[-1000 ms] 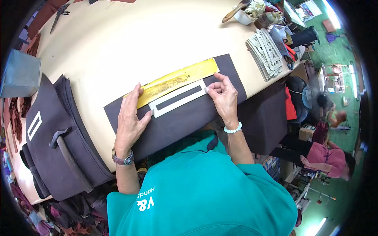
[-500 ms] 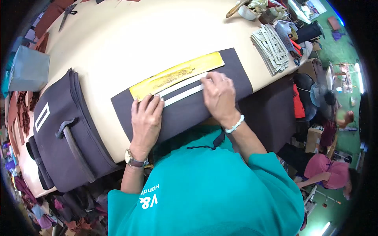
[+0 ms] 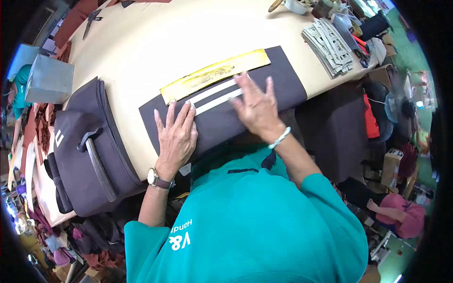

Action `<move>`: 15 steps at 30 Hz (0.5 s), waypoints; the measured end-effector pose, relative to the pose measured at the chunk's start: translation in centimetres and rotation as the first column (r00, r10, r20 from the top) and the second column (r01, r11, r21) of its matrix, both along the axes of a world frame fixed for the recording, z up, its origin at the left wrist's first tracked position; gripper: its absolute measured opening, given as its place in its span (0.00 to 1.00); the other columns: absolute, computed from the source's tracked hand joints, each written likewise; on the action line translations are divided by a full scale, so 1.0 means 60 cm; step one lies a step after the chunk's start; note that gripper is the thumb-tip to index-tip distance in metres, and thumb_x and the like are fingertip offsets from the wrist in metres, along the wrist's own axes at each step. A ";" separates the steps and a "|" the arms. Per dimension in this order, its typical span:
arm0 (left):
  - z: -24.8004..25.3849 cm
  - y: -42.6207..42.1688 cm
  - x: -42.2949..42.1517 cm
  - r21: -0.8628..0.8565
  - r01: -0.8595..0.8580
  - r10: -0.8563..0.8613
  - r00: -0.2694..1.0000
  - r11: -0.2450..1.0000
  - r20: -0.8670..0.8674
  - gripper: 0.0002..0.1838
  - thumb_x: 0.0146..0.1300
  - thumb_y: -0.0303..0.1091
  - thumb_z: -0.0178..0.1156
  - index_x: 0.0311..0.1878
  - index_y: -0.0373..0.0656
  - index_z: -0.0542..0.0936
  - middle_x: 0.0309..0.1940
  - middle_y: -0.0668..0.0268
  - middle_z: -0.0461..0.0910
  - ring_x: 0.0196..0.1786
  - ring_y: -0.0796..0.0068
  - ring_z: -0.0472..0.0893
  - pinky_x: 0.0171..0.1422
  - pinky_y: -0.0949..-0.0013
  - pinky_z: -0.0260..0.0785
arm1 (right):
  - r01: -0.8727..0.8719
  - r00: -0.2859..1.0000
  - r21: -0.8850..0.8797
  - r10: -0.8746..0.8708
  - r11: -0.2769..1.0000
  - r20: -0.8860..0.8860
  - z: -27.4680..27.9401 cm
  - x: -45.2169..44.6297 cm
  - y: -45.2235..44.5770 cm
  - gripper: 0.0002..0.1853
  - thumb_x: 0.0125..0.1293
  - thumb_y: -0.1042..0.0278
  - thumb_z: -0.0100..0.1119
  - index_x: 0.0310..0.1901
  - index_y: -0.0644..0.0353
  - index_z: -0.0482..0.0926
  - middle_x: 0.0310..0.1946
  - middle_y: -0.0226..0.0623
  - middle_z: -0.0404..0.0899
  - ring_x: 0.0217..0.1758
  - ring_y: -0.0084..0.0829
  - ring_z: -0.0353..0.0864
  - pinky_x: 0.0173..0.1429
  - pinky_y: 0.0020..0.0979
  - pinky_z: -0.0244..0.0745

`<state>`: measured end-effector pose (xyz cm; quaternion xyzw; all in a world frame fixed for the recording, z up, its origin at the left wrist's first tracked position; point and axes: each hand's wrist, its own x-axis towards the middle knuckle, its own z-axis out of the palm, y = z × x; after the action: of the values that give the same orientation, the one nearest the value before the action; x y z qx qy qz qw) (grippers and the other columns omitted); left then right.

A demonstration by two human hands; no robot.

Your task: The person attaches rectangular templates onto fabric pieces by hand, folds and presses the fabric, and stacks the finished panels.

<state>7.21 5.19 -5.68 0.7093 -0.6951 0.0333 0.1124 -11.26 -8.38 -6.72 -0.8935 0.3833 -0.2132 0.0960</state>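
Note:
On the table lies a dark flat piece of material [image 3: 284, 75], with a white rectangular frame [image 3: 218, 102] on it. A worn yellow strip [image 3: 212, 74] lies along the frame's far side. My left hand [image 3: 177, 134] rests flat on the dark piece at the frame's left end, fingers outstretched. Over the frame's right end is my right hand [image 3: 259, 107], its fingers spread and slightly blurred. I cannot tell whether its fingertips touch the frame. Neither hand grips anything.
To the left, a hammer [image 3: 100, 165] lies on a stack of dark pieces [image 3: 78, 120]. Behind it stands a metal box [image 3: 49, 79]; scissors [image 3: 91, 21] lie farther back. White frames [image 3: 328, 49] are piled at the right. A person in pink [image 3: 401, 214] is at far right.
My right hand has opened from a pinch on the frame to spread fingers. My left fingers have spread and flattened. The view has shifted slightly.

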 end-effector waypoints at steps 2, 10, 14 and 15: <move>0.002 0.002 0.001 0.008 0.018 -0.017 1.000 1.000 -0.025 0.22 0.61 0.35 0.52 0.59 0.44 0.72 0.63 0.64 0.67 0.70 0.56 0.57 0.71 0.36 0.36 | 0.071 0.997 0.016 -0.071 0.997 -0.015 0.006 -0.029 -0.025 0.34 0.67 0.46 0.44 0.63 0.71 0.60 0.61 0.37 0.69 0.65 0.38 0.66 0.68 0.64 0.44; -0.004 0.009 0.008 -0.004 0.050 -0.050 0.996 0.999 -0.068 0.20 0.64 0.41 0.53 0.59 0.53 0.74 0.63 0.61 0.66 0.70 0.53 0.57 0.69 0.33 0.39 | -0.200 0.979 -0.244 0.202 0.949 -0.017 0.009 0.070 0.085 0.24 0.61 0.71 0.41 0.57 0.76 0.66 0.55 0.52 0.73 0.60 0.38 0.73 0.65 0.60 0.52; 0.010 0.008 -0.001 0.026 0.015 -0.013 0.997 1.000 -0.071 0.19 0.65 0.39 0.51 0.58 0.51 0.75 0.65 0.63 0.66 0.72 0.55 0.54 0.70 0.34 0.36 | -0.087 0.996 -0.067 0.087 0.994 0.000 -0.013 0.033 0.071 0.25 0.60 0.76 0.42 0.61 0.69 0.64 0.56 0.44 0.74 0.61 0.35 0.72 0.66 0.62 0.50; 0.012 0.016 -0.003 0.039 0.009 -0.006 0.998 0.999 -0.065 0.19 0.64 0.39 0.52 0.58 0.51 0.76 0.64 0.63 0.66 0.72 0.55 0.53 0.71 0.35 0.35 | -0.061 0.998 -0.038 0.062 0.997 0.026 -0.003 0.009 0.054 0.25 0.61 0.77 0.41 0.62 0.69 0.62 0.57 0.39 0.74 0.62 0.34 0.72 0.66 0.64 0.49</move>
<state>7.03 6.13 -4.94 0.7095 -0.6943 -0.0038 0.1208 -10.71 -5.16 -6.88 -0.9036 0.3503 -0.2292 0.0911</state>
